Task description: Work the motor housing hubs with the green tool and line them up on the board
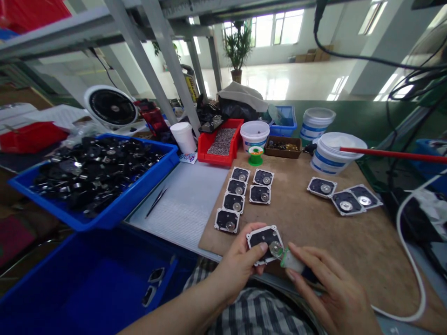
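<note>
My left hand (242, 258) grips a black plate-like part with a white frame (262, 239), its thumb lying on the dark face near a round metal disc. My right hand (324, 281) is closed on a small whitish bottle (292, 263) with a green rim, whose narrow clear tip is at the disc. Whether the tip touches the disc I cannot tell. Several similar framed parts (233, 203) lie in two columns on the brown board (296, 209) beyond my hands. More of them, partly overlapping, lie at the right (345, 204).
At the left, a blue tray (84, 223) is heaped with black parts. Tweezers (156, 203) rest on a ribbed mat. Along the back stand a red bin (232, 160) of small metal pieces, a solder spool (255, 157), white tubs (326, 165) and a brown box (282, 151). A white cable (407, 200) curves at the right.
</note>
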`<state>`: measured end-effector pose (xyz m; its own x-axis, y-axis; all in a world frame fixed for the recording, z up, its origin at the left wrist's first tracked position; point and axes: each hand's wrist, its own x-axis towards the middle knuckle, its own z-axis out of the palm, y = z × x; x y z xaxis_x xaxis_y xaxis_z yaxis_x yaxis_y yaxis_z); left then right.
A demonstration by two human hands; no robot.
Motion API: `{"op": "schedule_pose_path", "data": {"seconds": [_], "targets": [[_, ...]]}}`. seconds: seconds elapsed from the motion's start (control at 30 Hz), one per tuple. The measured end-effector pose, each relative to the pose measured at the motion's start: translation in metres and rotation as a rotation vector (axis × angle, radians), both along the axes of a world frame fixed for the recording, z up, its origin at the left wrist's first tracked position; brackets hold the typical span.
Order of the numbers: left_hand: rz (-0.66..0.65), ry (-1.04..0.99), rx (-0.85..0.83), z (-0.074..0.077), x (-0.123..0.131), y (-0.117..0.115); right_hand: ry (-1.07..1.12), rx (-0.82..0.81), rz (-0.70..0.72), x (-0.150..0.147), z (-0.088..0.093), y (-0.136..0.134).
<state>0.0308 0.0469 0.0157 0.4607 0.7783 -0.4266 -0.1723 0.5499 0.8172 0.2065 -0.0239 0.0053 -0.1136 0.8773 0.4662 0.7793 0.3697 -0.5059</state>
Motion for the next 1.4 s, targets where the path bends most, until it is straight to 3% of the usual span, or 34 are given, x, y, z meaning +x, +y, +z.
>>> {"op": "schedule_pose_path", "data": {"seconds": [0.83,1.23,1.4], "targets": [[0.008,0.083,0.034,-0.004,0.004,-0.001,0.023,-0.085,0.006,0.002,0.001,0.001],[0.067,0.172,0.026,-0.031,0.006,-0.001,0.082,-0.168,0.021,0.000,-0.027,0.009],[0.045,0.140,0.014,-0.038,0.007,0.004,0.022,-0.183,0.020,0.000,-0.027,0.013]]}}
